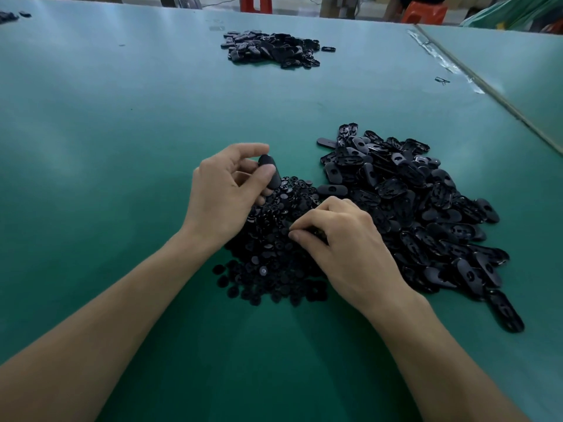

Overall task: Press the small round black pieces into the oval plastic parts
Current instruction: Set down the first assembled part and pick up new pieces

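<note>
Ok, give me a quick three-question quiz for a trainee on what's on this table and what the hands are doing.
1. Fill in: from the person's seat, the heap of oval parts lies to the ___ of the heap of round pieces.
2. True or false: the left hand holds one oval part, lifted clear of the table.
3. The right hand has its fingertips in:
A) the heap of round pieces
B) the heap of oval parts
C) neither, they rest on the table

Key: 1 right; 2 true; 3 A.
</note>
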Demonstrator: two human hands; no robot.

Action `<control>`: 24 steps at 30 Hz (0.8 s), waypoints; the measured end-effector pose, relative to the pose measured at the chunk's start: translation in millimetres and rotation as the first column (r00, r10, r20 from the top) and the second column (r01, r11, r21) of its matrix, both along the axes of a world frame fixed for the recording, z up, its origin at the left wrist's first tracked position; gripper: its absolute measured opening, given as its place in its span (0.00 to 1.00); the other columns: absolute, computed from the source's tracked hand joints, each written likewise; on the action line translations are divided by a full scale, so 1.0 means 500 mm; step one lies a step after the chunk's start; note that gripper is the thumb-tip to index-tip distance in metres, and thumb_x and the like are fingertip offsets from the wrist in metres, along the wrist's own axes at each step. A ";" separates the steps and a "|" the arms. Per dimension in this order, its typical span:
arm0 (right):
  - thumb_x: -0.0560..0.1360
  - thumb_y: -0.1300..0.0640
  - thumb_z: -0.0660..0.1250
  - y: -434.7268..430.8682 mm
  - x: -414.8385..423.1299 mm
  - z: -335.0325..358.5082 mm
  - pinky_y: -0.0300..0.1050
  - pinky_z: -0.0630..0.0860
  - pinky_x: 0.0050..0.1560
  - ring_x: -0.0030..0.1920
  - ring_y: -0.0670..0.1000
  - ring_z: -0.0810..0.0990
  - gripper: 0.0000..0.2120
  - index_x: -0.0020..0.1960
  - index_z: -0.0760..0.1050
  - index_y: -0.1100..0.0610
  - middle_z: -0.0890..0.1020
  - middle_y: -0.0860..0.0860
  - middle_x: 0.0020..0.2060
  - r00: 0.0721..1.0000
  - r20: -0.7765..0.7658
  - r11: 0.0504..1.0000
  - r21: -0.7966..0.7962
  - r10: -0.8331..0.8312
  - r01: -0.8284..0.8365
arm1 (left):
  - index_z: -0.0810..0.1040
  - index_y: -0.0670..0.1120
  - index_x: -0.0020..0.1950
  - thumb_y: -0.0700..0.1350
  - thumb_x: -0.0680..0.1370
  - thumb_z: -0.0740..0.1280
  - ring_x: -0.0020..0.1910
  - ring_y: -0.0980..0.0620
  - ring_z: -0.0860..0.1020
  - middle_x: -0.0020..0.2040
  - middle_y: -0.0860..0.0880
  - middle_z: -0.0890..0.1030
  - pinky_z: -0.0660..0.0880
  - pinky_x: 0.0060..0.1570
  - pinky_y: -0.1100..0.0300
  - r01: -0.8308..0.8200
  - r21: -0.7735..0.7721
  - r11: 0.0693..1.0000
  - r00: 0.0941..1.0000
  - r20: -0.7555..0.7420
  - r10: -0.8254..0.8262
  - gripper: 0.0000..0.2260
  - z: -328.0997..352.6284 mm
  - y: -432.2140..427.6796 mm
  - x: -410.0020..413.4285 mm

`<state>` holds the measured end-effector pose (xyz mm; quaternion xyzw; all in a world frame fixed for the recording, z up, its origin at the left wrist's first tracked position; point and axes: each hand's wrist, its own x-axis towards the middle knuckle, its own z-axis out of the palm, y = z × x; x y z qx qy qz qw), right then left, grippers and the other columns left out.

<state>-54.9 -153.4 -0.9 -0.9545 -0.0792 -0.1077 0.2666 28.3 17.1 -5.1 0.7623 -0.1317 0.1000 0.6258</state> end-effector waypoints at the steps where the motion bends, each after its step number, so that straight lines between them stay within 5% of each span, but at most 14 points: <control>1: 0.79 0.51 0.69 0.000 0.000 0.002 0.37 0.68 0.51 0.51 0.45 0.72 0.06 0.52 0.84 0.50 0.78 0.45 0.44 1.000 0.015 1.000 0.016 -0.003 0.003 | 0.80 0.51 0.57 0.38 0.79 0.71 0.33 0.54 0.83 0.36 0.51 0.84 0.78 0.35 0.65 0.013 -0.032 0.999 1.000 -0.022 -0.014 0.10 0.000 -0.005 -0.003; 8: 0.82 0.52 0.63 0.003 0.003 0.002 0.53 0.77 0.40 0.37 0.48 0.79 0.06 0.49 0.76 0.52 0.80 0.44 0.37 0.999 0.036 0.972 0.233 -0.002 -0.006 | 0.81 0.46 0.50 0.35 0.77 0.71 0.35 0.51 0.85 0.38 0.48 0.86 0.79 0.35 0.64 0.084 -0.240 0.967 0.989 -0.099 -0.110 0.07 -0.005 -0.019 -0.020; 15: 0.78 0.61 0.69 0.003 0.005 0.001 0.27 0.70 0.42 0.40 0.39 0.77 0.04 0.51 0.80 0.54 0.79 0.39 0.39 0.985 0.161 0.959 0.283 -0.062 0.014 | 0.81 0.48 0.52 0.38 0.75 0.73 0.34 0.56 0.84 0.36 0.50 0.85 0.77 0.36 0.66 0.084 -0.238 0.968 0.996 -0.018 -0.091 0.08 -0.008 -0.020 -0.028; 24: 0.78 0.62 0.70 -0.004 0.005 0.000 0.29 0.74 0.45 0.39 0.40 0.79 0.05 0.52 0.83 0.55 0.82 0.41 0.40 0.982 0.161 0.969 0.240 -0.101 0.060 | 0.82 0.48 0.49 0.38 0.77 0.71 0.38 0.53 0.85 0.38 0.51 0.86 0.79 0.40 0.64 -0.094 -0.248 0.964 0.994 0.033 0.105 0.06 -0.008 0.001 0.002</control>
